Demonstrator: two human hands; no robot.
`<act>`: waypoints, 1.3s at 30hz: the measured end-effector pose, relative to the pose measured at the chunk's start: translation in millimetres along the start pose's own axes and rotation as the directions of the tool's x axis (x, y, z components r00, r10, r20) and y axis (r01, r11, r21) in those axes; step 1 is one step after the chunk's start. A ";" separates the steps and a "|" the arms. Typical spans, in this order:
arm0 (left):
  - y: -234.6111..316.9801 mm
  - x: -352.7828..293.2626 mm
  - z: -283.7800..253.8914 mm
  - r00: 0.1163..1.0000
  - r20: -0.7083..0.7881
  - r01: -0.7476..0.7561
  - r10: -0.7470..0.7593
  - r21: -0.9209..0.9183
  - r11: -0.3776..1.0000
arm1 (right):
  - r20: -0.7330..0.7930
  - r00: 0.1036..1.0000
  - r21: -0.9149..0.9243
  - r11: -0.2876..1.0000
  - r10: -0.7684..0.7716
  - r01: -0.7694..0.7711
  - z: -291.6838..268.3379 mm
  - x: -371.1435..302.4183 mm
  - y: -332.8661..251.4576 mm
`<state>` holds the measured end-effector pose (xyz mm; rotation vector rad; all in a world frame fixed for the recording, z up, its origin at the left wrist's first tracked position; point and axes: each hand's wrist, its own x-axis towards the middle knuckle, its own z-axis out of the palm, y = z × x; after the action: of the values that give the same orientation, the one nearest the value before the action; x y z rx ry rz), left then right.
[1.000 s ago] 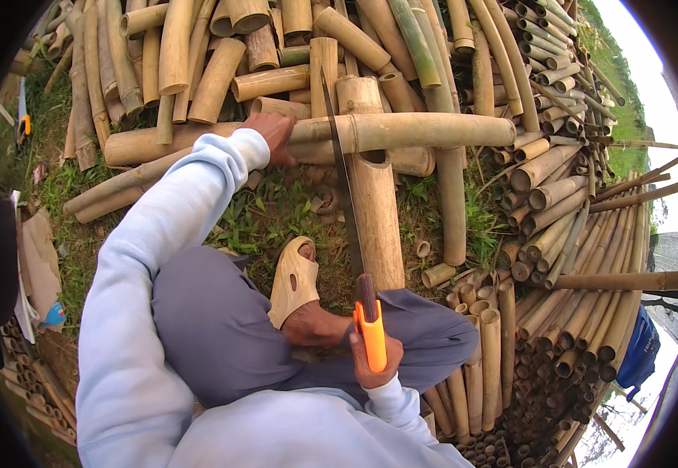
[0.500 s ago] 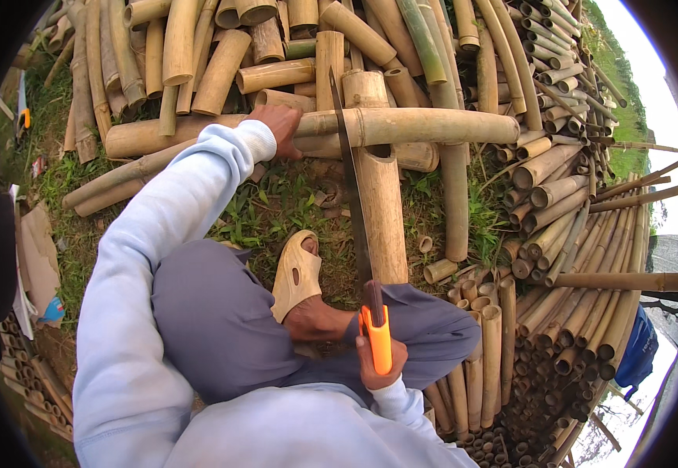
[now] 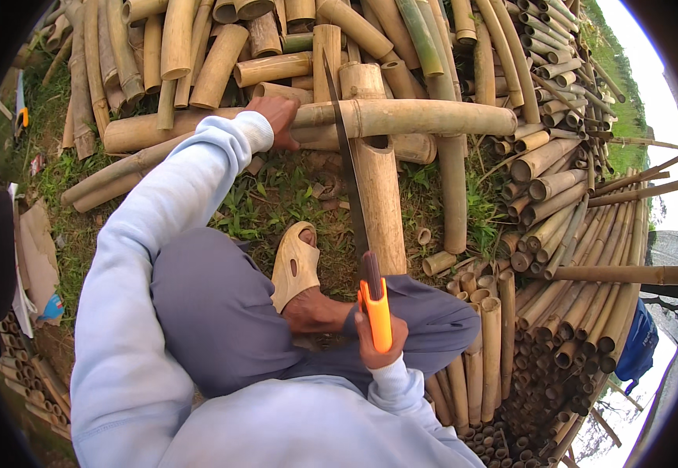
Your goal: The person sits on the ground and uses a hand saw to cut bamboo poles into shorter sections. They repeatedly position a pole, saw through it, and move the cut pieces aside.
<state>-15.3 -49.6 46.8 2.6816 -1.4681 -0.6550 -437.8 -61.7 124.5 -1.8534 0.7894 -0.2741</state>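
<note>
My right hand [image 3: 382, 343] is closed round the orange handle of a handsaw [image 3: 352, 183], low and just right of the middle. Its long dark blade points away from me and crosses a thick bamboo pole [image 3: 440, 118] that lies sideways. Left of the blade, my left hand [image 3: 278, 119] grips that same pole from above; its fingers are partly hidden behind the wrist. Under the pole, a stout bamboo piece with a notch [image 3: 382, 207] runs from near my bent right leg to the far side and bears the pole.
Cut bamboo lengths [image 3: 218, 66] are heaped beyond the pole. Stacked bamboo poles [image 3: 580, 257] fill the right side. My sandalled foot [image 3: 296, 265] rests on grassy ground near the blade. A second saw with an orange handle [image 3: 23, 117] is at the far left; a blue bag [image 3: 637, 351] hangs right.
My right hand has pushed the saw a short way forward, away from me, along the cut line. My left hand keeps its grip on the bamboo pole.
</note>
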 end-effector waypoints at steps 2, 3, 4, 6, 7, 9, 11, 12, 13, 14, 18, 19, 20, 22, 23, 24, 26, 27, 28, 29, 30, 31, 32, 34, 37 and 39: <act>5.0 4.8 -6.9 1.000 -0.005 -0.001 0.001 -0.018 1.000 | -0.032 0.999 -0.111 0.994 -0.026 0.022 -12.6 -38.7 -10.5; 8.6 2.7 -7.4 1.000 0.001 -0.004 0.004 -0.031 1.000 | -0.034 0.998 -0.085 0.995 -0.054 0.051 -11.8 -31.5 -9.7; 9.3 1.2 -8.2 1.000 0.002 -0.001 0.001 -0.038 0.999 | -0.036 0.995 -0.053 0.995 -0.090 0.088 -7.5 -11.2 -6.5; 5.2 6.9 -2.8 1.000 -0.014 -0.015 0.015 -0.031 0.999 | -0.037 0.998 0.015 0.999 -0.049 0.049 11.5 64.7 14.1; 11.5 12.9 -3.5 0.999 -0.026 -0.040 0.040 -0.028 0.999 | -0.082 0.995 0.066 0.996 -0.060 0.066 23.6 109.6 11.4; 13.9 11.3 -9.4 0.999 -0.005 -0.042 0.042 -0.021 0.999 | -0.077 0.989 0.091 0.987 -0.123 0.130 32.4 159.6 -18.8; 11.1 8.5 -12.0 0.999 0.014 -0.044 0.044 -0.015 0.999 | -0.066 0.988 0.076 0.987 -0.137 0.142 37.4 156.6 -11.5; 7.3 4.2 -12.0 0.999 0.013 -0.030 0.030 -0.023 0.999 | -0.050 0.995 0.087 0.992 -0.087 0.091 36.3 130.2 -2.5; 4.2 2.5 -11.8 1.000 -0.008 -0.005 0.005 0.000 1.000 | -0.032 0.997 0.102 0.992 -0.074 0.076 31.8 105.8 2.5; 0.2 5.0 -8.1 1.000 0.009 0.010 -0.010 -0.001 1.000 | -0.033 0.997 0.017 0.998 -0.064 0.065 19.0 66.3 5.5; 9.6 5.8 -12.1 1.000 0.003 -0.006 0.006 -0.021 1.000 | -0.006 0.999 -0.060 0.998 -0.035 0.035 -11.8 -12.1 -4.3; 8.3 2.6 -10.8 1.000 -0.002 -0.008 0.008 -0.022 1.000 | 0.003 0.999 -0.048 0.998 -0.036 0.036 -10.0 2.8 -5.4; 6.6 2.4 -4.4 1.000 0.010 -0.007 0.007 -0.021 1.000 | 0.016 1.000 -0.038 0.999 -0.015 0.015 -9.4 12.4 -7.5; 10.9 10.8 -2.8 1.000 -0.004 -0.031 0.031 -0.020 0.999 | -0.073 0.997 0.069 0.997 -0.035 0.040 12.3 97.0 2.9; 11.8 12.8 -6.2 0.999 -0.011 -0.039 0.039 -0.015 0.999 | -0.058 0.997 0.141 0.988 -0.055 0.063 14.2 136.2 -9.1; 14.6 13.2 -9.1 0.999 -0.010 -0.049 0.049 -0.013 0.999 | -0.044 0.997 0.212 0.974 -0.069 0.077 13.2 156.6 -19.8; 10.7 6.0 -12.7 1.000 0.007 -0.022 0.022 0.000 1.000 | -0.039 0.992 0.160 0.980 -0.117 0.122 24.9 154.2 -16.9; 12.8 -3.6 -7.0 1.000 0.009 -0.028 0.028 -0.009 1.000 | -0.041 0.991 0.116 0.984 -0.131 0.135 27.3 143.2 -14.3; 10.1 0.1 -15.7 0.999 -0.022 -0.028 0.028 -0.004 1.000 | -0.025 0.994 0.052 0.993 -0.102 0.104 27.9 122.9 -4.6; 6.3 3.0 -21.4 1.000 -0.023 -0.020 0.020 0.011 1.000 | -0.074 0.994 0.067 0.994 -0.077 0.082 29.5 93.6 -7.1; 6.7 2.0 -22.2 1.000 -0.010 -0.013 0.014 0.019 1.000 | -0.038 0.997 -0.008 0.998 -0.063 0.063 17.7 59.9 -7.3; 8.3 2.2 -18.4 1.000 0.003 -0.014 0.014 0.019 1.000 | -0.053 0.997 -0.029 0.998 -0.052 0.051 9.8 30.0 -12.8; 8.7 2.0 -11.8 1.000 -0.011 -0.024 0.024 0.007 1.000 | -0.013 0.999 -0.054 0.998 -0.045 0.044 -4.0 0.0 -3.6; 4.4 -0.8 -5.1 0.998 -0.045 -0.041 0.041 0.001 0.999 | -0.041 0.996 -0.098 0.992 -0.079 0.075 -5.8 -13.5 -9.7; 12.8 6.3 -6.5 0.999 -0.026 -0.042 0.042 -0.025 0.999 | -0.056 0.995 -0.063 0.995 -0.077 0.074 10.0 64.4 -7.3; 10.5 11.9 -2.9 0.997 -0.054 -0.049 0.047 -0.031 0.998 | -0.072 0.991 0.000 0.994 -0.110 0.110 29.1 127.7 -15.1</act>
<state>-17.1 -65.6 47.4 2.6093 -1.4904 -0.5943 -320.1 -117.5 104.1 -1.8954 0.7358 -0.4135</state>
